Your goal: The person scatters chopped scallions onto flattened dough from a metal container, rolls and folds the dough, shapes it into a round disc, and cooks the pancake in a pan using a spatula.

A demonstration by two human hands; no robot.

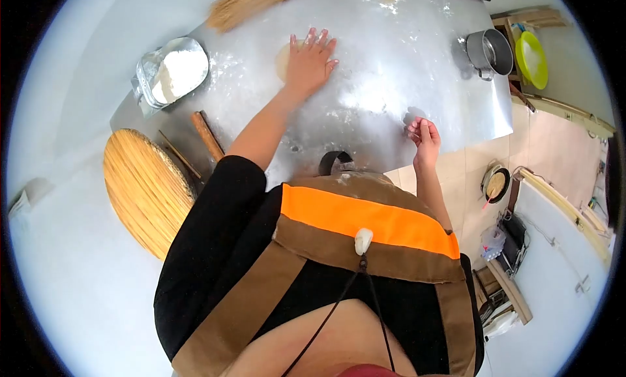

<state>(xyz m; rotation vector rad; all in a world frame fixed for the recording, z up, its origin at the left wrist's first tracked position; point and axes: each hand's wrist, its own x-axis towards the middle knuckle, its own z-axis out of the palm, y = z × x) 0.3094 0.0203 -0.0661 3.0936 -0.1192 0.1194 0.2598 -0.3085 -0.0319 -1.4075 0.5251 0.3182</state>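
Observation:
My left hand [312,64] lies flat with its fingers spread on the floury metal table. Under and beside its left edge shows a pale, flat round of dough [283,63], partly hidden by the hand. My right hand [426,141] is raised near the table's front edge, its fingers loosely bent and nothing visible in them. Loose flour [372,97] is scattered on the metal between the two hands.
A clear container of flour [179,71] stands at the left, near a wooden rolling pin [207,136], a thin stick [179,154] and a round slatted wooden board [143,188]. A straw brush [251,5] lies at the back. A metal pot [489,52] stands at the right.

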